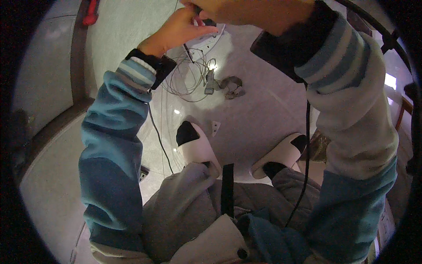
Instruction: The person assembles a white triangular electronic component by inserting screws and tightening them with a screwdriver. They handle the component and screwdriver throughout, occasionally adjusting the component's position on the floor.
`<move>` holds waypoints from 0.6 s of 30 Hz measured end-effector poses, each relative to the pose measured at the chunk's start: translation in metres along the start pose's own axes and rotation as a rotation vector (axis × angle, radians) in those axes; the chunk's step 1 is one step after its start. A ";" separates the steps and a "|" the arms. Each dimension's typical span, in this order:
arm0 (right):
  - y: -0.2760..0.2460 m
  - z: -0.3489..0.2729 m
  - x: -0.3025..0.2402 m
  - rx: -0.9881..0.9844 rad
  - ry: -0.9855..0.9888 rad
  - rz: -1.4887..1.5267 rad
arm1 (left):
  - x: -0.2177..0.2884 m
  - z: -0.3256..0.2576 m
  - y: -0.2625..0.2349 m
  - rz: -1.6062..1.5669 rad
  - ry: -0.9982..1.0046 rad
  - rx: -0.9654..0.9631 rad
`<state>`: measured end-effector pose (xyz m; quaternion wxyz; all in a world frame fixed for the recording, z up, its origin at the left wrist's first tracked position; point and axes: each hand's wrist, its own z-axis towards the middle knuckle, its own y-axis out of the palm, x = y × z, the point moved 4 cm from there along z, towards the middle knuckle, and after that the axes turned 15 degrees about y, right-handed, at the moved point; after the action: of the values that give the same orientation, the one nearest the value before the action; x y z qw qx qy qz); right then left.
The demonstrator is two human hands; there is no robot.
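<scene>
1. Both hands are raised near the top edge of the view, above a pale floor (263, 114).
2. The left hand (178, 28) is seen with fingers extended and pressed together, thumb side up, touching a small dark object (206, 21) held between the two hands.
3. The right hand (246, 11) is partly cut off by the frame's upper edge; its fingers are curled down onto the same dark object. The exact grip cannot be told.
4. A dark wristband (151, 61) is worn at the left wrist, below a striped blue sleeve.
5. A thin black cable (306, 145) is seen hanging down from the right sleeve toward the lap.
6. On the floor below the hands, a white device (206, 42) lies with a loose coil of thin wires (184, 83) beside it.
7. A grey connector and strap (226, 86) lie just right of the coil.
8. Two white slippers (200, 149) with dark socks are seen lower down, well apart from the wires.
9. A red tool (91, 13) is noted at the upper left.
</scene>
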<state>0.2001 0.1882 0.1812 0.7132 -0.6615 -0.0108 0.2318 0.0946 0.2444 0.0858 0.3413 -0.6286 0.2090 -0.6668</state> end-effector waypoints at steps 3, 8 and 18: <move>0.003 0.001 -0.004 0.073 0.012 0.114 | -0.001 -0.004 0.001 -0.116 0.075 0.033; -0.008 -0.005 -0.007 -0.016 0.183 0.046 | 0.007 -0.004 0.015 -0.142 0.105 0.167; -0.011 -0.005 -0.019 -0.208 0.404 -0.101 | -0.005 0.002 0.038 0.385 0.084 0.238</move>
<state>0.1886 0.1771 0.1964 0.6394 -0.7631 0.0754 0.0562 0.1040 0.2222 0.0559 0.5251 -0.5042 0.2589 -0.6348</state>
